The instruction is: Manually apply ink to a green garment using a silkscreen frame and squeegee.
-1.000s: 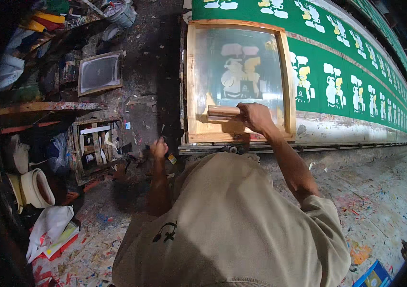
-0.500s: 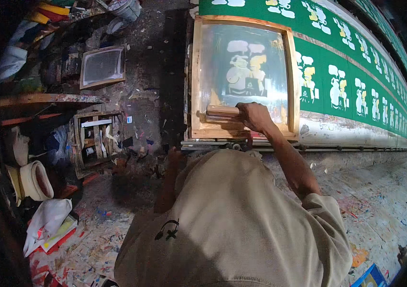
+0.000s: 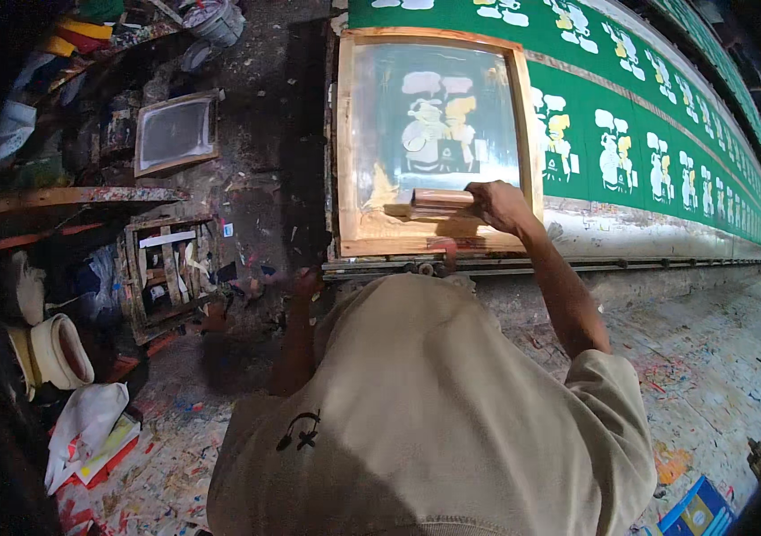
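Observation:
A wooden screen-printing frame [image 3: 429, 245] lies on the long table, its mesh showing two cartoon-like figures with speech bubbles. Near the frame's lower side, a wooden-handled squeegee [image 3: 438, 204] rests over the mesh. My right hand [image 3: 504, 207] is closed around the squeegee's right end. A yellowish smear of ink [image 3: 382, 188] shows on the mesh to the left of the squeegee. In deep shadow beside the table's near left corner hangs my left hand [image 3: 305, 284]; its fingers are too dark to make out.
Green fabric [image 3: 595, 134] with rows of white and yellow prints runs along the table to the right. A metal rail [image 3: 630, 264] follows the near edge. Smaller frames [image 3: 176, 134], a white roll [image 3: 63, 348] and cloths [image 3: 85, 429] lie at left. Paint stains the floor.
My right hand has moved the squeegee rightward within the frame, uncovering the yellowish smear at its left. The whole view has shifted slightly. My left hand stays low beside the table.

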Action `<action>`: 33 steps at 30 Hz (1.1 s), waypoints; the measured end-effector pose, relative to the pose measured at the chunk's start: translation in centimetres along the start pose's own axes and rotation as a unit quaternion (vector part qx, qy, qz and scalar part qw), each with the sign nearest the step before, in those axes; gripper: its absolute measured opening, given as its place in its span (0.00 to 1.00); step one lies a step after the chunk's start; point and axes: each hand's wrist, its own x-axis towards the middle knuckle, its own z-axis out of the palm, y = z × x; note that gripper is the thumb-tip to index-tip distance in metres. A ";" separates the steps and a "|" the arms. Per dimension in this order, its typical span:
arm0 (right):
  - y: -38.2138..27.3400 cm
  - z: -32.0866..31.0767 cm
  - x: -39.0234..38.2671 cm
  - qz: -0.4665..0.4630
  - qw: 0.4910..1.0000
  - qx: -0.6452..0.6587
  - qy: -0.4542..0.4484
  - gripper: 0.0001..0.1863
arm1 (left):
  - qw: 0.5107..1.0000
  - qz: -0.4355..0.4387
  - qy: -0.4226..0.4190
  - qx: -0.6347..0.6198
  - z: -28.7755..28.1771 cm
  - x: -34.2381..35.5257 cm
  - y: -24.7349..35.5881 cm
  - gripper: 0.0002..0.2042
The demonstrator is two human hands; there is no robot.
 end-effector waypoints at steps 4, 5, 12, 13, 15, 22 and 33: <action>3.0 0.4 -2.1 0.046 0.999 0.020 -0.019 0.20 | 0.998 0.062 -0.004 0.024 0.9 -0.2 0.1 0.15; 4.5 0.9 -2.1 0.016 1.000 0.025 0.006 0.19 | 0.996 0.081 -0.008 0.028 0.5 -2.8 1.0 0.15; 6.0 -0.6 -2.6 0.051 0.999 -0.011 0.002 0.22 | 0.981 0.177 -0.009 0.073 1.4 0.8 -2.4 0.15; 7.1 0.0 -2.8 0.036 0.999 -0.019 -0.008 0.22 | 0.978 0.192 -0.008 0.080 1.8 1.1 -2.3 0.15; 6.7 0.0 -4.0 0.039 0.999 0.001 0.001 0.21 | 0.986 -0.097 -0.096 -0.091 2.0 -4.4 -2.9 0.15; 3.3 -1.0 -2.3 0.074 0.997 0.014 -0.020 0.26 | 0.846 -0.428 -0.026 -0.317 -3.6 3.1 7.4 0.17; -3.5 3.2 0.8 0.022 1.000 0.017 -0.007 0.20 | 0.883 -0.374 -0.016 -0.283 -3.2 -0.4 7.9 0.16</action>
